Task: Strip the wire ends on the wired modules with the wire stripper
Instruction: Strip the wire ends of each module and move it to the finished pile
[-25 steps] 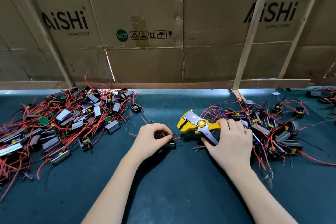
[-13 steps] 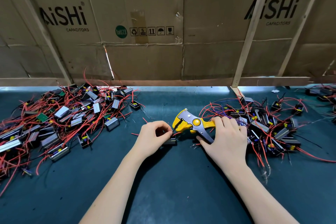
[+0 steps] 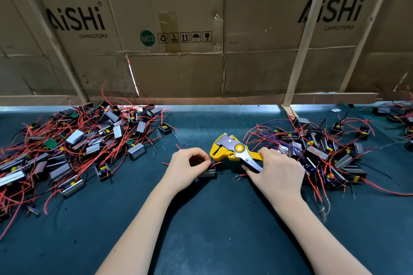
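My right hand (image 3: 277,172) grips the handles of a yellow and grey wire stripper (image 3: 234,150), whose jaws point left. My left hand (image 3: 187,166) pinches a thin wire of a small black module (image 3: 207,173) that lies on the dark green mat (image 3: 212,219). The wire's end sits at the stripper's jaws; the exact contact is too small to make out. A red wire (image 3: 215,164) curves off the module just below the jaws.
A big heap of wired modules (image 3: 73,147) with red wires covers the left of the mat. A second heap of modules (image 3: 324,152) lies right behind my right hand. Cardboard sheets (image 3: 178,29) on wooden slats wall off the back.
The stripper's jaws have moved left, up to my left hand's fingertips. My left hand has stayed over the black module, still pinching its wire.
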A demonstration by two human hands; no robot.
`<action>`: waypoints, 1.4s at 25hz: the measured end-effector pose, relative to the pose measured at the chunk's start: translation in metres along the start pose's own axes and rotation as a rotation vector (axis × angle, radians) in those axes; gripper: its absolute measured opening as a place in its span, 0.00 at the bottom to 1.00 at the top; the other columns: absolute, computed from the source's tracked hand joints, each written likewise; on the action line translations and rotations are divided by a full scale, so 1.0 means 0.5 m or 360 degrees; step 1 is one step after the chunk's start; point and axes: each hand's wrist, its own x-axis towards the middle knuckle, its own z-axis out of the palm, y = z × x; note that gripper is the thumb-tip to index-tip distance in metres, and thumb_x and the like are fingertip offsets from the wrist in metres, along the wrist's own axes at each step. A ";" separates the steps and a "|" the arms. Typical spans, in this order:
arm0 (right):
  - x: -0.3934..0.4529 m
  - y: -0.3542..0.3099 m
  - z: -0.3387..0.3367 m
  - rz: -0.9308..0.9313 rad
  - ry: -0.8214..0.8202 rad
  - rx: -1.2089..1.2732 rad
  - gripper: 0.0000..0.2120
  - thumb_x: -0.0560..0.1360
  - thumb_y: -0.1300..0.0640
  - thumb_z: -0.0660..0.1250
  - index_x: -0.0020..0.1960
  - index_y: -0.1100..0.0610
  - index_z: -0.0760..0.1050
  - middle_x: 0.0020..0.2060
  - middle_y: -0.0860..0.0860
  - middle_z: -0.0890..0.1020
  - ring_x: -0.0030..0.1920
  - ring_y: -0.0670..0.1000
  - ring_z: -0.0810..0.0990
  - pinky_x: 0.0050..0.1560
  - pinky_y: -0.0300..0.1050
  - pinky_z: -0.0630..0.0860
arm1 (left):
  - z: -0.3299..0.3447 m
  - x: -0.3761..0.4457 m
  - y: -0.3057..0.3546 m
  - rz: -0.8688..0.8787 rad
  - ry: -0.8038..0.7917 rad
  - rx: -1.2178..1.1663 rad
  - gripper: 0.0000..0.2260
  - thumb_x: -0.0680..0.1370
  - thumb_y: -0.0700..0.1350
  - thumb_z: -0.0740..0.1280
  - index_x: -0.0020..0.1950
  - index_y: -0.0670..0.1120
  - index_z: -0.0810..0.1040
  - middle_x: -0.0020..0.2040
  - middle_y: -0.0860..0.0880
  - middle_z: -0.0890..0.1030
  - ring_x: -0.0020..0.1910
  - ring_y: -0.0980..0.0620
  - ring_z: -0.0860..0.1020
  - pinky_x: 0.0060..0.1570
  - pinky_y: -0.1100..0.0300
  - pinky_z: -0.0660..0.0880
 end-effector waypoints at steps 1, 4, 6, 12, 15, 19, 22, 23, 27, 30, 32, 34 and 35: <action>-0.001 -0.001 0.000 0.0023 -0.0020 0.0011 0.25 0.49 0.45 0.86 0.30 0.58 0.74 0.23 0.52 0.75 0.22 0.56 0.76 0.28 0.39 0.59 | -0.001 -0.001 0.000 0.0002 -0.0006 -0.0001 0.05 0.74 0.39 0.71 0.39 0.47 0.82 0.34 0.57 0.82 0.34 0.62 0.76 0.39 0.71 0.70; -0.005 0.000 0.005 0.0006 0.0020 -0.0013 0.25 0.51 0.44 0.85 0.32 0.57 0.75 0.26 0.52 0.76 0.26 0.57 0.78 0.30 0.41 0.61 | -0.003 -0.001 -0.001 0.0002 -0.0017 0.0017 0.05 0.74 0.39 0.71 0.39 0.48 0.82 0.34 0.57 0.81 0.34 0.62 0.76 0.39 0.72 0.69; -0.005 0.005 0.009 -0.0034 0.0095 -0.0094 0.24 0.57 0.42 0.81 0.41 0.57 0.77 0.35 0.53 0.78 0.37 0.59 0.78 0.37 0.48 0.66 | -0.003 -0.002 -0.001 0.0007 -0.0008 0.0041 0.06 0.74 0.40 0.71 0.39 0.49 0.81 0.35 0.56 0.81 0.34 0.62 0.76 0.39 0.72 0.69; -0.001 0.028 0.018 0.0139 0.0071 -0.0106 0.28 0.61 0.40 0.78 0.50 0.58 0.78 0.43 0.55 0.79 0.47 0.60 0.77 0.47 0.54 0.67 | -0.007 -0.005 0.000 0.0125 -0.0005 0.0000 0.10 0.73 0.34 0.69 0.42 0.49 0.79 0.42 0.56 0.77 0.33 0.58 0.71 0.40 0.70 0.68; -0.002 0.031 0.021 0.0114 0.0016 -0.0119 0.28 0.59 0.41 0.80 0.48 0.59 0.77 0.42 0.55 0.79 0.46 0.60 0.77 0.46 0.54 0.67 | -0.006 -0.003 -0.001 0.0106 -0.0006 0.0026 0.08 0.74 0.37 0.71 0.39 0.49 0.82 0.42 0.54 0.79 0.36 0.58 0.73 0.42 0.69 0.68; -0.003 0.026 0.019 0.0095 0.0001 -0.0134 0.28 0.58 0.41 0.80 0.47 0.59 0.77 0.41 0.55 0.78 0.45 0.60 0.76 0.45 0.53 0.67 | 0.000 -0.005 0.002 0.0062 0.0048 0.0044 0.05 0.71 0.44 0.77 0.40 0.48 0.82 0.42 0.53 0.79 0.38 0.54 0.74 0.42 0.71 0.68; -0.003 0.025 0.017 0.0086 -0.0018 -0.0112 0.28 0.58 0.41 0.80 0.47 0.58 0.77 0.40 0.54 0.78 0.45 0.60 0.77 0.44 0.53 0.67 | 0.004 -0.003 0.002 0.0020 0.0077 0.0025 0.05 0.72 0.44 0.75 0.39 0.48 0.81 0.41 0.52 0.78 0.36 0.53 0.72 0.40 0.72 0.67; -0.004 0.025 0.017 0.0083 -0.0026 -0.0107 0.28 0.58 0.41 0.80 0.47 0.58 0.77 0.40 0.54 0.79 0.45 0.60 0.77 0.44 0.53 0.67 | 0.004 -0.003 0.001 0.0013 0.0080 0.0015 0.04 0.73 0.44 0.75 0.39 0.47 0.81 0.40 0.53 0.78 0.35 0.54 0.70 0.40 0.71 0.67; -0.006 0.019 0.016 0.0061 -0.0041 -0.0076 0.28 0.57 0.40 0.81 0.46 0.58 0.78 0.39 0.53 0.79 0.43 0.60 0.77 0.43 0.53 0.68 | 0.008 -0.001 -0.001 0.0012 0.0079 -0.0003 0.05 0.74 0.44 0.73 0.40 0.48 0.80 0.38 0.56 0.76 0.34 0.57 0.68 0.39 0.69 0.66; -0.007 0.011 0.017 0.0039 -0.0055 -0.0052 0.28 0.57 0.40 0.80 0.46 0.58 0.77 0.39 0.53 0.78 0.43 0.59 0.77 0.43 0.52 0.68 | 0.013 0.000 -0.003 0.0034 0.0084 -0.0021 0.05 0.74 0.44 0.73 0.39 0.48 0.80 0.38 0.55 0.78 0.34 0.57 0.68 0.40 0.68 0.67; -0.008 0.008 0.017 0.0041 -0.0067 -0.0016 0.29 0.57 0.39 0.80 0.46 0.58 0.77 0.39 0.53 0.79 0.43 0.59 0.78 0.43 0.52 0.69 | 0.017 0.000 -0.004 0.0039 0.0098 -0.0034 0.05 0.75 0.43 0.73 0.39 0.49 0.80 0.38 0.55 0.78 0.33 0.57 0.68 0.40 0.68 0.67; -0.010 0.007 0.017 0.0056 -0.0073 0.0007 0.29 0.57 0.39 0.80 0.47 0.58 0.78 0.39 0.52 0.79 0.44 0.59 0.79 0.43 0.52 0.69 | 0.019 0.002 -0.005 0.0027 0.0120 -0.0035 0.06 0.75 0.42 0.72 0.39 0.50 0.79 0.38 0.55 0.79 0.33 0.58 0.70 0.40 0.68 0.67; -0.010 0.007 0.017 0.0063 -0.0077 0.0013 0.29 0.57 0.39 0.80 0.47 0.58 0.78 0.39 0.52 0.79 0.44 0.59 0.79 0.43 0.52 0.69 | 0.020 0.002 -0.004 0.0016 0.0128 -0.0037 0.06 0.75 0.42 0.72 0.39 0.49 0.79 0.38 0.55 0.79 0.34 0.58 0.70 0.40 0.68 0.67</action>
